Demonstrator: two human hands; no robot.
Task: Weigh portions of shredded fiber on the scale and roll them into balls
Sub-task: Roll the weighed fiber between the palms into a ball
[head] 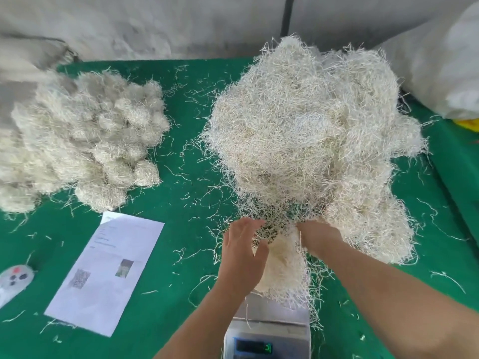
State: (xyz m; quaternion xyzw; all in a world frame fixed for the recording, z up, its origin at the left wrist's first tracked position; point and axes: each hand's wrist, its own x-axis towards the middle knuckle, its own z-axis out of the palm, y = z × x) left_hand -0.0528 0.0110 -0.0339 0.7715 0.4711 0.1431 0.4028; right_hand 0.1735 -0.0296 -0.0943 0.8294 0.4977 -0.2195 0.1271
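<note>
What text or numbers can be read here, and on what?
Scale display: green digits lit at its right end, too blurred to read.
Paper sheet: lines of print, a small photo and a square code-like patch, all too small and blurred to read.
Grey remote-like device: buttons and a red mark, no legible lettering.
No other text visible.

Both bare forearms enter from the bottom of the frame and converge toward lower centre. The left hand (242,251) is seen from the back, fingers straight and together, pointing up and slightly right, thumb apart on its right side. The right hand (317,237) lies just to its right, wrist bent (its fingers are hidden, so their pose cannot be told).
</note>
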